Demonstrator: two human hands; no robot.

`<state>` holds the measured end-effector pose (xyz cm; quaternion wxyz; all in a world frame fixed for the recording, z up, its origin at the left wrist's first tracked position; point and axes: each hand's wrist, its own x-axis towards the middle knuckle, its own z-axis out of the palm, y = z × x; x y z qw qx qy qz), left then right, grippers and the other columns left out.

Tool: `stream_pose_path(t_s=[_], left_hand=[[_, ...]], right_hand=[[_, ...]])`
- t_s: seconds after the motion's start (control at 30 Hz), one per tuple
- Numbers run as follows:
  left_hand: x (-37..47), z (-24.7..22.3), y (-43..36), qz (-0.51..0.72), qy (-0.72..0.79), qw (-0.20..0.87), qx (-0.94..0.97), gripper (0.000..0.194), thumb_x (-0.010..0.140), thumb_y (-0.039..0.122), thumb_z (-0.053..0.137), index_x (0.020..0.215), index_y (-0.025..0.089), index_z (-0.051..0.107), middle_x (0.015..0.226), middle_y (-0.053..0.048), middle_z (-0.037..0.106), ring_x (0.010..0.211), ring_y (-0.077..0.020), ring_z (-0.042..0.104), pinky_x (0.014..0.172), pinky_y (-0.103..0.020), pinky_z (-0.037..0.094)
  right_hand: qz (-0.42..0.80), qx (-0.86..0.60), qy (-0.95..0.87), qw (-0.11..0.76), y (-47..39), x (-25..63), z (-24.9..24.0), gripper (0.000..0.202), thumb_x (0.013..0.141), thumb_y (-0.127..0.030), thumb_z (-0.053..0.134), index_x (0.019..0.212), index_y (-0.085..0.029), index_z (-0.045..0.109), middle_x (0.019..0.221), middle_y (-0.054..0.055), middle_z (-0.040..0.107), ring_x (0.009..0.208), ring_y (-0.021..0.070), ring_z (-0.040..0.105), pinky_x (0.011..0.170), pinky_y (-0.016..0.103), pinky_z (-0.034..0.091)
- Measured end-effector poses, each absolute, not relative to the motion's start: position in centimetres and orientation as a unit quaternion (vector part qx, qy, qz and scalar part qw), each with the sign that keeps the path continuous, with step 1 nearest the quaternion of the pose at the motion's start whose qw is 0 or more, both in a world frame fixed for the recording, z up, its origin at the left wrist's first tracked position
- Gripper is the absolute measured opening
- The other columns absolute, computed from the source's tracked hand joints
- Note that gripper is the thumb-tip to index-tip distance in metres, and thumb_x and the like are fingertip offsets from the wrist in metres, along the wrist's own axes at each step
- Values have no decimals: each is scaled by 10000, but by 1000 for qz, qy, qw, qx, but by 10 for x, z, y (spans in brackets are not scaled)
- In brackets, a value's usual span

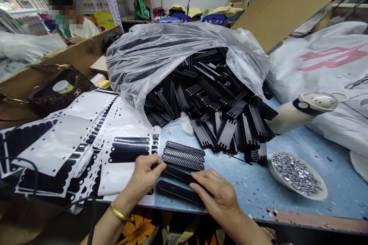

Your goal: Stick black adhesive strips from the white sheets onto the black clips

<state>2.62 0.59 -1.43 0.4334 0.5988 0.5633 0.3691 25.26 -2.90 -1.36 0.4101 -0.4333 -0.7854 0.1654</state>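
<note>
Near the table's front edge, my left hand (148, 172) pinches the left end of a flat black strip (179, 174). The fingers of my right hand (220, 191) are closed on the same strip's right part. Just below it on the table lies a second smooth black strip (178, 191), its right end partly under my right hand. Behind my fingers several patterned black pieces (184, 155) lie side by side. To the left are white sheets (123, 178) with black strip-shaped stickers. A clear plastic bag (138, 61) spills a pile of black plastic parts (212, 95).
A bowl (323, 195) of small shiny metal pieces stands at the right, with a leaning cream bottle (290, 116) behind it. Farther right is a white sack (324, 69). A brown handbag (48, 95) lies at the left. A person (83, 26) sits beyond the wooden divider.
</note>
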Motion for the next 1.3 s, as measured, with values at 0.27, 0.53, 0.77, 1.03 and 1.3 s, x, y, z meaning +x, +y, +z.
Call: stream_pose_path(t_s=[0.27,0.53,0.77,1.03,1.3], left_hand=[[26,-13,6,372,562,439,594,269,725,346,570,528,164,592,488,15,506,504,-118,452,506,-218,344],[26,-9,5,369,563,449,588,288,716,377,576,525,162,582,498,13,493,513,-116,431,512,-220,338],[25,-9,5,364,561,449,593,293,732,375,575,528,166,579,498,11,501,512,-117,436,509,-219,336],[25,-11,5,374,551,447,598,275,730,353,582,532,164,609,497,2,548,509,-125,479,511,-219,364],[27,-16,4,362,570,420,606,236,705,333,545,549,165,602,491,9,533,494,-125,473,499,-222,342]], right_hand=[[150,-412,-790,428,-31,253,-17,276,897,-98,569,1108,-204,712,826,59,726,711,175,656,620,299,570],[174,-420,-799,393,-32,256,-18,268,928,-136,546,1140,-195,698,868,65,724,743,176,659,653,311,572],[195,-437,-787,389,-31,261,-18,239,939,-187,563,1123,-206,714,879,67,739,764,180,680,666,311,583],[211,-449,-768,405,-33,259,-26,239,932,-224,590,1136,-206,713,871,72,747,772,192,691,680,326,600],[107,-606,-654,440,-46,305,18,163,854,-372,688,864,-235,776,747,34,755,618,188,714,561,259,600]])
